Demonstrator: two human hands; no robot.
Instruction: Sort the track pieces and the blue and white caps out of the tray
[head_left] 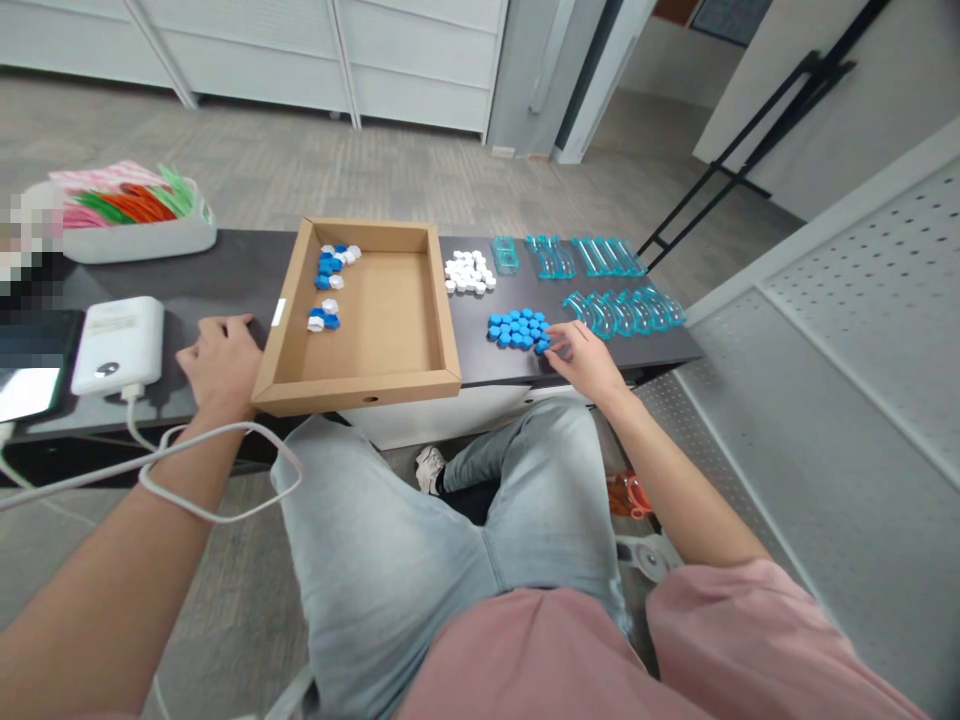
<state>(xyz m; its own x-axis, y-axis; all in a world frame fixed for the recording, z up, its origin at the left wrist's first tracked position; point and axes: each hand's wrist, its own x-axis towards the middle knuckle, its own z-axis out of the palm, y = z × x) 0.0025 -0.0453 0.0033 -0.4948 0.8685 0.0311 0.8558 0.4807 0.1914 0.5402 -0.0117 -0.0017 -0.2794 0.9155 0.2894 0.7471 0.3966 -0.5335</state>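
My right hand (583, 358) reaches to the near right edge of a cluster of blue hexagonal pieces (517, 329) on the dark table, fingertips pinched at one blue piece. My left hand (219, 358) rests on the table beside the left wall of a shallow cardboard tray (375, 380), fingers curled loosely, holding nothing. Inside the tray, near its far left corner, lie joined blue and white pieces (333, 264) and a smaller pair (323, 317). A pile of white hexagonal pieces (469, 271) sits behind the blue cluster.
Clear turquoise curved parts (611, 285) lie in rows at the table's right end. A white power bank (118, 345) with a cable, a phone (30, 365) and a white bin of coloured strips (131, 215) are at the left. My knees are under the table.
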